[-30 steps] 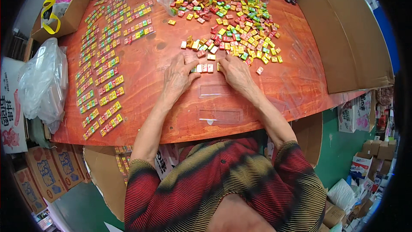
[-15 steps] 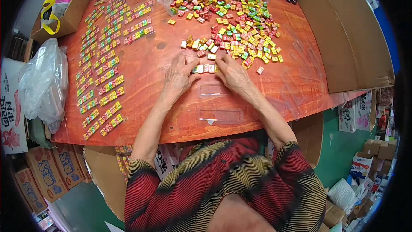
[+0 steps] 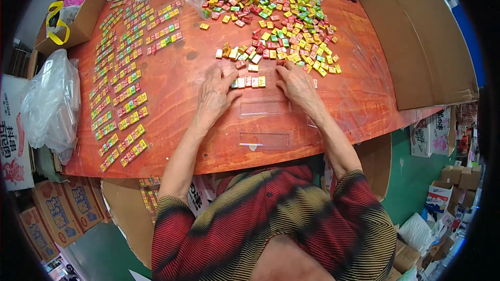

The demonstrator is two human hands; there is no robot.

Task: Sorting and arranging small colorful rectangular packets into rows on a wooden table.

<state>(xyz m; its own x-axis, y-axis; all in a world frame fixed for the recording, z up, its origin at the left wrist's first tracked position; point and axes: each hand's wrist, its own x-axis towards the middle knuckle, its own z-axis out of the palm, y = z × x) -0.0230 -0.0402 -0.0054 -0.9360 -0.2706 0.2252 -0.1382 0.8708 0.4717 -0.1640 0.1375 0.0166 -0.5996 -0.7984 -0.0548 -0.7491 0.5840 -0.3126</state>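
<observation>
A short row of small boxes (image 3: 251,81) in white, red and yellow lies on the red table before me. My left hand (image 3: 214,93) rests at the row's left end, thumb and index finger spread and touching or very near the end box. To the right of the row is my right hand (image 3: 298,89), thumb and fingers apart. Its fingertips are at a dark red small box (image 3: 281,63) by the pile's lower edge; whether they touch it is unclear. Two clear plastic trays, a nearer one (image 3: 265,140) and a farther one (image 3: 264,108), lie below the row.
A big pile of small coloured boxes (image 3: 271,0) covers the far middle. Filled trays (image 3: 130,93) stand in columns at left. A large cardboard box (image 3: 416,41) borders the right side. Clear plastic bags (image 3: 52,104) hang over the left edge; more clear trays (image 3: 364,99) lie at right.
My right hand has moved away from the row, rightward toward the pile, uncovering the row's yellow end box. My left hand stays at the left end.
</observation>
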